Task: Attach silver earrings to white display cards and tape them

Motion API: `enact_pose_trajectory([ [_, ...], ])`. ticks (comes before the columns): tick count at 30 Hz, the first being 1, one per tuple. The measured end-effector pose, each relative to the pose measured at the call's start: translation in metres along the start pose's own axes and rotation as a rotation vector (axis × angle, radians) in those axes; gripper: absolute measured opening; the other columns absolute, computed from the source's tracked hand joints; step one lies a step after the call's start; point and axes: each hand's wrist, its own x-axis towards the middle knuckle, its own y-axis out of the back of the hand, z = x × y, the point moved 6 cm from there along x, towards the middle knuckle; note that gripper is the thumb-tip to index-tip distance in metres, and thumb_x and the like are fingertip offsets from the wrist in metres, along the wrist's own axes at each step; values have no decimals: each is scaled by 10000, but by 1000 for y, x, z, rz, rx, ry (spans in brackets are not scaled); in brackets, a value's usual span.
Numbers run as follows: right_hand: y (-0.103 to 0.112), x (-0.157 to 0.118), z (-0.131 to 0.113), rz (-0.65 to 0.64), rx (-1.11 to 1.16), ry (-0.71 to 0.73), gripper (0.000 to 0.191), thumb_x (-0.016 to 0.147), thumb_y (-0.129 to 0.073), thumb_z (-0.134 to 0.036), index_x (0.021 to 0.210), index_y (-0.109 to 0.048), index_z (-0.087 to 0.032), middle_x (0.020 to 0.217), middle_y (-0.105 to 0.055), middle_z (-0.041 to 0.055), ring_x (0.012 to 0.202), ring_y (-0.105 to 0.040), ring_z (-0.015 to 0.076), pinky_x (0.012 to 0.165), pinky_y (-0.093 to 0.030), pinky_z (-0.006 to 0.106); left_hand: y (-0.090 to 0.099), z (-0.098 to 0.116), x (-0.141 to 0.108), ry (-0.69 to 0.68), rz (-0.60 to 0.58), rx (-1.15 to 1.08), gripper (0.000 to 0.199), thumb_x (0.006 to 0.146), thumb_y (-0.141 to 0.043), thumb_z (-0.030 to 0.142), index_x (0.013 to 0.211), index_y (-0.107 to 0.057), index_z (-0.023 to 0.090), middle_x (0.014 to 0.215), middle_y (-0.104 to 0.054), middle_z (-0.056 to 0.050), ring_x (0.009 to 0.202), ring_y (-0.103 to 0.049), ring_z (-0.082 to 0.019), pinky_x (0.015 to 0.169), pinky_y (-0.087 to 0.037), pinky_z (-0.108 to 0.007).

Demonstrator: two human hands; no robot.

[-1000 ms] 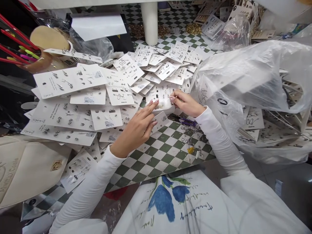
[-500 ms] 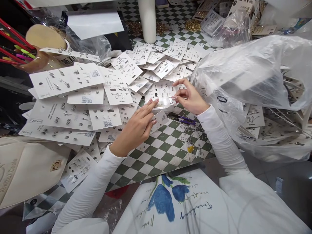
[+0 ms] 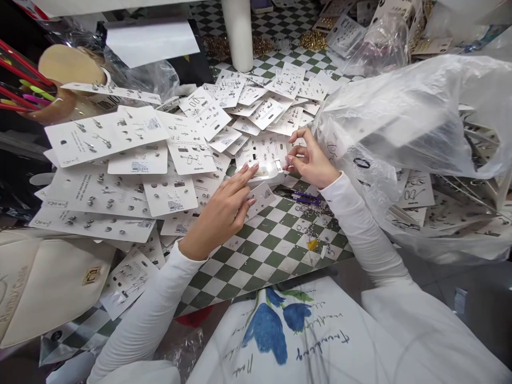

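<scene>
Left hand (image 3: 220, 209): wide posture; fingers (image 3: 242, 182) extended and slightly spread, tips resting on the lower edge of a rectangular card-stock earring card (image 3: 262, 152); a smaller earring card (image 3: 261, 200) lies directly below the fingertips. Right hand (image 3: 312, 163): narrow posture; thumb and fingers curled together at the right edge of the same card; firmness of grip cannot be determined. Card location: centre of the work area, on top of an overlapping layer of matte white earring cards (image 3: 140, 186), between both hands; a glossy glare covers its lower part. Both forearms are covered by smooth white knit sleeves (image 3: 360, 234).

Below the right hand, a purple-handled pair of snips (image 3: 302, 198) and scattered small metal findings (image 3: 312, 226) lie on a green-and-white checkered surface (image 3: 272, 256). To the right, a crumpled translucent polyethylene bag (image 3: 400, 117) forms a large, creased mass; a smooth white cylindrical post (image 3: 239, 32) stands beyond the cards; a white fabric tote with a blue tulip print (image 3: 266, 330) lies nearest the viewer.
</scene>
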Motion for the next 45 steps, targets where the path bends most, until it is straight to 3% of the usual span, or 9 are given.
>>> enact_pose_trajectory([
  [16, -2, 1, 0, 23, -10, 52, 346, 924, -521, 38, 1028, -371, -256, 723, -510, -75, 673, -672, 127, 663, -563, 271, 3, -2, -1, 31, 10, -49, 163, 1071, -427, 183, 1039, -586, 167, 1666, -340, -103, 1565, -277, -237, 1289, -322, -463],
  [25, -3, -6, 3, 2, -204, 63, 382, 858, -571, 50, 1034, -427, -257, 707, -533, -68, 679, -620, 157, 683, -564, 323, 1, -1, -1, 18, 19, -53, 162, 1068, -427, 168, 1025, -583, 175, 1666, -341, -105, 1562, -284, -263, 1261, -348, -512],
  [28, 4, -10, -9, 77, -118, 97, 327, 907, -523, 39, 1043, -433, -244, 739, -580, -47, 710, -646, 154, 718, -585, 328, 9, -4, -3, 28, 156, -95, 132, 1048, -487, 173, 1005, -611, 177, 1569, -486, -120, 1452, -461, -301, 1159, -461, -537],
  [31, 8, -15, -28, 111, -22, 187, 213, 984, -462, -10, 1039, -467, -216, 736, -617, -15, 720, -642, 139, 719, -564, 299, 28, -11, -14, 122, 508, -268, 64, 997, -614, 216, 992, -677, 209, 1167, -700, -76, 1077, -674, -251, 863, -613, -415],
  [33, 8, -20, -38, 94, 14, 222, 146, 1020, -441, -66, 1025, -484, -206, 746, -643, 4, 717, -637, 134, 685, -542, 285, 33, -16, -20, 220, 634, -435, 52, 985, -657, 259, 1008, -696, 233, 991, -703, -40, 921, -688, -206, 746, -620, -340],
  [36, 1, -25, -47, -18, 135, 209, 53, 1019, -520, -179, 1024, -480, -212, 791, -660, 12, 719, -646, 142, 634, -522, 278, 18, -21, -21, 406, 547, -816, 232, 950, -723, 308, 1162, -662, 235, 1138, -730, -62, 1031, -716, -222, 822, -649, -345],
  [40, -12, -29, -50, -219, 402, 115, 350, 926, -738, -380, 1027, -436, -235, 807, -575, -28, 718, -641, 140, 693, -552, 293, -8, -22, -18, 573, 422, -1207, 520, 785, -884, 244, 1212, -589, 206, 1286, -703, -111, 1176, -692, -266, 910, -649, -362],
  [42, -17, -30, -49, -276, 451, 73, 429, 881, -788, -435, 1020, -434, -237, 807, -541, -35, 719, -622, 141, 722, -552, 306, -14, -21, -18, 595, 412, -1266, 527, 752, -905, 223, 1180, -597, 203, 1247, -720, -101, 1136, -706, -242, 885, -646, -317],
  [45, -22, -30, -50, -312, 444, 89, 434, 872, -783, -490, 989, -454, -232, 795, -538, -20, 744, -578, 150, 674, -502, 294, -22, -22, -19, 650, 406, -1313, 399, 825, -845, 302, 1140, -622, 199, 1159, -746, -87, 1002, -733, -207, 782, -637, -272],
])
